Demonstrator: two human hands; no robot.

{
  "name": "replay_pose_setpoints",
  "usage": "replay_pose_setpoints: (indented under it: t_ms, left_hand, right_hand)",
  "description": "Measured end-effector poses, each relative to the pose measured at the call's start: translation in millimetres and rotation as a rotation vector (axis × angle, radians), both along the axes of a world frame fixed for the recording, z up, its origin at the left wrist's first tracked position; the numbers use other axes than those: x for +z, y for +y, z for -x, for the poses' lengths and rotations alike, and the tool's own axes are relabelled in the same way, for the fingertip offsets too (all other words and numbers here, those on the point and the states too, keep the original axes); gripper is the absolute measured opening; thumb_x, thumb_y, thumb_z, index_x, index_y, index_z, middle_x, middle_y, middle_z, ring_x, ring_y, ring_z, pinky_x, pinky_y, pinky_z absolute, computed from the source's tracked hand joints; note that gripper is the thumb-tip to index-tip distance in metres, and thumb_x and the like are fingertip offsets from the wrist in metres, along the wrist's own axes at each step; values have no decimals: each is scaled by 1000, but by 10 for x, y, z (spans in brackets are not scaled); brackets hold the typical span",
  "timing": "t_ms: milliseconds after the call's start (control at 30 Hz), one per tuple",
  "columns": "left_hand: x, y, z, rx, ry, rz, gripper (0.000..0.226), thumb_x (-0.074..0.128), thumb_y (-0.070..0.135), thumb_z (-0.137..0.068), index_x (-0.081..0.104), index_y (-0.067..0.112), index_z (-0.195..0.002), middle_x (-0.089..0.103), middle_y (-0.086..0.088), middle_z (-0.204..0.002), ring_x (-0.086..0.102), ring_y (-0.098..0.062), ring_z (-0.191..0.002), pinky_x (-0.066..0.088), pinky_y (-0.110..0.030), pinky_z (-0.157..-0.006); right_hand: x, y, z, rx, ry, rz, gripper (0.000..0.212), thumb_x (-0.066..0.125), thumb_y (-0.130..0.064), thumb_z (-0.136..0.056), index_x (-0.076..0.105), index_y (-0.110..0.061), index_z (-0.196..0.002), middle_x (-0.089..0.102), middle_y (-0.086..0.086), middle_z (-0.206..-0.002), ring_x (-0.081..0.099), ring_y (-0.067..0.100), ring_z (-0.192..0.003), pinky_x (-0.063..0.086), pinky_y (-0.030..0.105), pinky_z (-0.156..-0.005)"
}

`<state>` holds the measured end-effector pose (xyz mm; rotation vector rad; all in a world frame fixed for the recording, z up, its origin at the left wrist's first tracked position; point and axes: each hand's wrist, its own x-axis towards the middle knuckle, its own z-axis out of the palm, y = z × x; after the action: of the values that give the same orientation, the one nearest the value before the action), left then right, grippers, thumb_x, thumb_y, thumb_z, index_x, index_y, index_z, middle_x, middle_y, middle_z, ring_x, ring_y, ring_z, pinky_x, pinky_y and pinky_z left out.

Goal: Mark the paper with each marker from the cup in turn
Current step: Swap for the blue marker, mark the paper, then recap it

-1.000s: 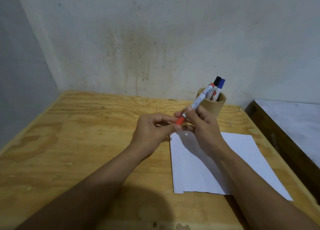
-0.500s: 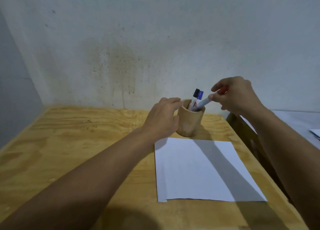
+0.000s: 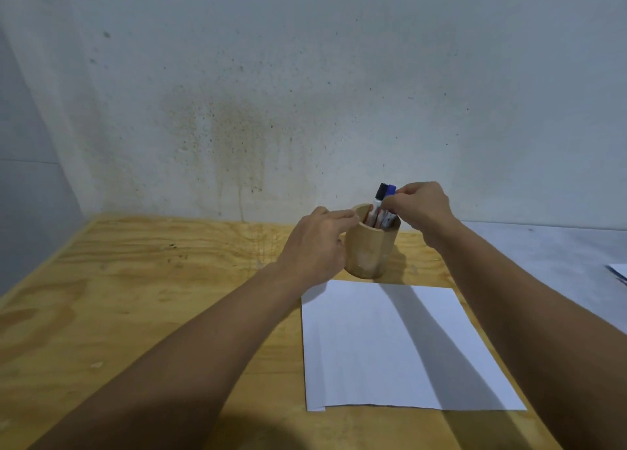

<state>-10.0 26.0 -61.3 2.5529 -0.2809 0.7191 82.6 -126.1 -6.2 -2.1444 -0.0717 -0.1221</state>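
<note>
Hands at the cup

On the plywood table (image 3: 118, 297), the left hand (image 3: 315, 246) grips the wooden cup (image 3: 369, 249). The right hand (image 3: 420, 208) pinches the blue-capped marker (image 3: 391, 191) standing inside beside the black-capped marker (image 3: 380, 191). White paper (image 3: 356, 348) lies just before the cup.

We see both hands crowding the round wooden cup (image 3: 369, 249); the white paper sheet (image 3: 390, 344) and plywood tabletop (image 3: 135, 297) lie unobstructed.

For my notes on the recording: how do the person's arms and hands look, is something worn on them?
Both forearms are bare, with no sleeves in view. The left hand and right hand wear no gloves; no rings, watch or bracelet are visible.
</note>
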Motion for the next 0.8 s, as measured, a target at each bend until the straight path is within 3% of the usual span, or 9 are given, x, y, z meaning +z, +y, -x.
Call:
replay_pose_setpoints:
  t_ms: [133, 300, 367, 433, 533, 667, 800]
  left_hand:
    - [-13, 0, -1, 6, 6, -3, 56, 52, -7, -76, 56, 14, -128, 56, -2, -137, 51, -28, -107, 47, -40, -90]
    - [9, -1, -5, 10, 50, -24, 56, 53, -4, -79, 53, 15, -131, 52, 0, -141, 48, -26, -112, 45, -39, -92]
    - [28, 15, 13, -20, 101, 26, 56, 55, -1, -79, 52, 18, -132, 52, 0, -140, 48, -24, -114, 45, -39, -92]
    - [72, 44, 58, -50, 140, 206, 54, 58, 3, -79, 54, 23, -129, 57, -2, -133, 50, -21, -117, 45, -34, -92]
    - [200, 98, 154, -21, 153, 571, 49, 67, 12, -80, 57, 19, -128, 62, -1, -126, 57, -16, -112, 49, -34, -89]
    - [355, 196, 274, -196, 230, 1139, 33, 65, 1, -83, 64, 7, -115, 70, -11, -107, 67, -23, -89, 58, -38, -82]
    - [292, 263, 370, -329, 286, 1245, 23, 59, -4, -84, 68, 5, -103, 71, -12, -97, 67, -19, -82, 59, -27, -74]
  right_hand:
    - [111, -35, 32, -21, -158, -124, 14, 70, -15, -76, 71, -5, -87, 62, 1, -74, 56, 16, -71, 45, 26, -61]
    - [495, -89, 128, 45, -447, -337, 19, 65, -20, -89, 61, -10, -105, 69, 8, -102, 68, 18, -92, 55, 26, -82]
    - [637, -101, 255, 120, -554, -389, 15, 58, -21, -95, 55, -14, -108, 67, 9, -104, 71, 15, -86, 58, 25, -77]
    - [692, -126, 408, 191, -582, -390, 15, 55, -23, -98, 55, -17, -112, 64, 5, -96, 72, 11, -70, 60, 23, -64]
    - [580, -159, 592, 299, -455, -242, 24, 60, -22, -95, 66, -12, -116, 67, 7, -89, 67, 6, -55, 54, 19, -48]
    - [248, -94, 727, 454, -100, -133, 16, 67, -14, -91, 77, -4, -100, 71, 5, -72, 64, 17, -64, 48, 20, -49]
    - [19, -33, 803, 559, 28, -71, 19, 64, -12, -92, 78, -5, -81, 68, -3, -59, 61, 20, -64, 47, 27, -56]
